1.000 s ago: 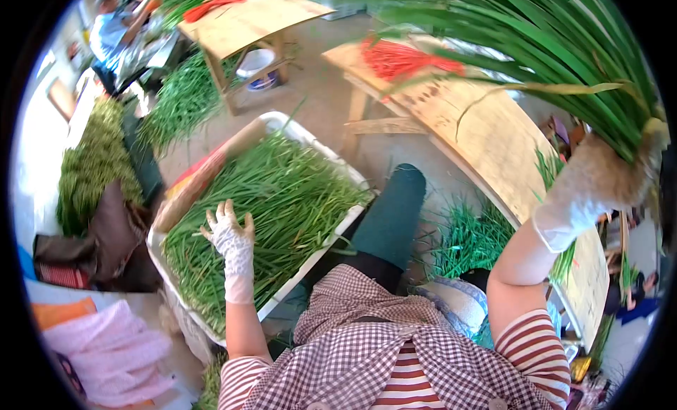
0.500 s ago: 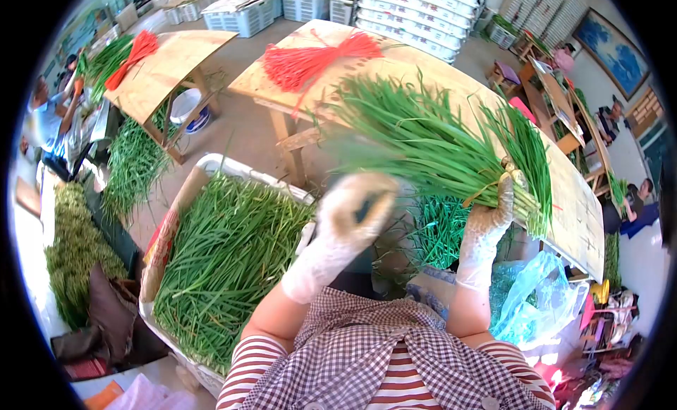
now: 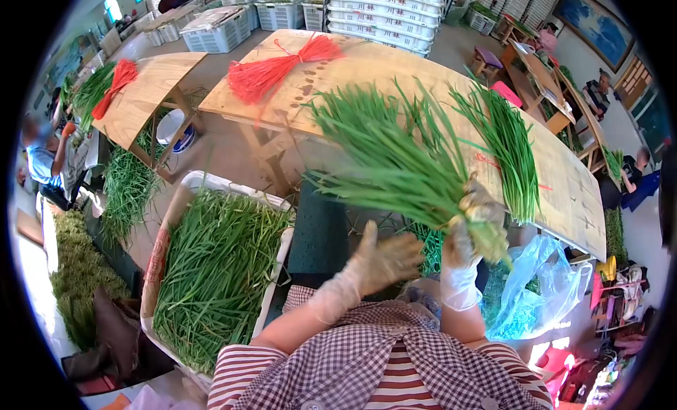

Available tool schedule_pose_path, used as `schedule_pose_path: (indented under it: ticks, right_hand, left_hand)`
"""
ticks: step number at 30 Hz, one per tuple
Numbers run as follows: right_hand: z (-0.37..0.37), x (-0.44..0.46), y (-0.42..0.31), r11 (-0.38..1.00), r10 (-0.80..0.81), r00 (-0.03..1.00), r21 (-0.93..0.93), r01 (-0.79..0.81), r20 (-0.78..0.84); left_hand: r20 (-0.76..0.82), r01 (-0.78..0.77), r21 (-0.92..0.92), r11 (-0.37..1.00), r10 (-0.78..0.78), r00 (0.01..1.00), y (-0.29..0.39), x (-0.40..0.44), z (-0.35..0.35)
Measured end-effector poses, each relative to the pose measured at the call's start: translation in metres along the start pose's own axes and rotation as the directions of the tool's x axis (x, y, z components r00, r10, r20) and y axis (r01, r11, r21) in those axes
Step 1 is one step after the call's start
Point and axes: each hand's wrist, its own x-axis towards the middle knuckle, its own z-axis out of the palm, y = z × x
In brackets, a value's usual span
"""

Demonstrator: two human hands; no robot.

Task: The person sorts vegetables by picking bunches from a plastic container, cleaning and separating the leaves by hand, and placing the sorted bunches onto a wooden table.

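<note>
My right hand (image 3: 464,242), in a stained white glove, grips a bunch of garlic chives (image 3: 395,159) by its pale stem ends. The leaves fan up and to the left over the table edge, slightly blurred. Below those leaves, my gloved left hand (image 3: 386,260) holds nothing; its fingers are stretched out and the thumb stands apart. Another bunch of chives (image 3: 506,152) lies on the wooden table (image 3: 564,191) just right of the held one, with a red tie (image 3: 486,158) by it. A bundle of red ties (image 3: 282,65) rests at the table's far left.
At my left stands a white crate (image 3: 271,297) heaped with loose chives (image 3: 215,269). A blue plastic bag (image 3: 532,290) hangs at my right. Stacked white trays (image 3: 384,15) rise behind the table. Other people, one in a light blue shirt (image 3: 44,163), sit at both sides.
My left hand has moved right and down and its fingers have spread. The held bunch has shifted left, apart from the bunch on the table. The view has turned slightly.
</note>
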Motion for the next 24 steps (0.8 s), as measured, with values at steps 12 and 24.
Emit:
schedule_pose_path:
  ticks: [12,24]
  right_hand:
    - [-0.026,-0.03,-0.034,0.97,-0.176,0.935,-0.109,0.218,0.308]
    - [-0.03,0.158,0.038,0.952,0.302,0.881,-0.168,-0.257,0.364]
  left_hand:
    - [0.136,-0.602,0.568,0.561,0.658,0.741,0.111,0.033,0.157]
    - [0.651,-0.672,0.688,-0.272,0.64,0.408,0.187,0.105,0.273]
